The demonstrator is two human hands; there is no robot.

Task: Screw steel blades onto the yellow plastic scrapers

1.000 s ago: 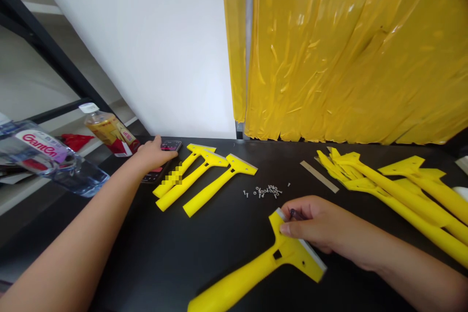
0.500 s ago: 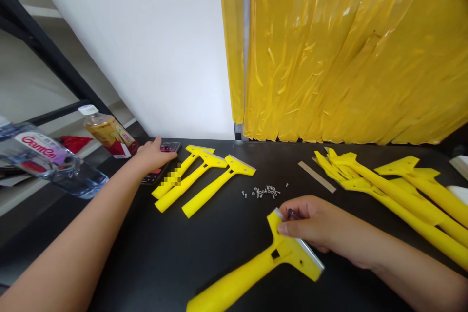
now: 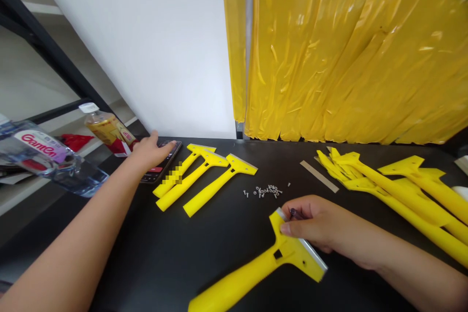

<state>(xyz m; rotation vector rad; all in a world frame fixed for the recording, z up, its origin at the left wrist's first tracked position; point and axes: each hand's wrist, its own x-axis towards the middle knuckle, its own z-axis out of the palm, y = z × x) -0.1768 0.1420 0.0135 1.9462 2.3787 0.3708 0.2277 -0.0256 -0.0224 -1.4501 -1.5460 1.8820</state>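
scraper [image 3: 234,282] at the near middle, over the black table [image 3: 153,253], handle toward the near left, head toward the right, metal strip [image 3: 315,254] along the head's edge. at that head, right hand [image 3: 320,226], thumb pressed on the yellow face, fingers curled, grasping the scraper; also in this hand, a dark rod [image 3: 297,214], mostly hidden. just beyond, a scatter of screws [image 3: 269,191] and small rings. left of these, three scrapers [image 3: 208,189] side by side, handles toward the near left. right of the screws, a brown strip [image 3: 319,176], then a heap of yellow handles [image 3: 398,195]. at the far left, left hand [image 3: 148,151] over a phone [image 3: 158,170], fingers loose and released, thumb spread; cannot tell about contact with the screen. just beside, tea bottle [image 3: 108,131]; nearer left, water bottle [image 3: 40,151], tilted. behind, white panel [image 3: 146,44] and yellow curtain [image 3: 347,48].
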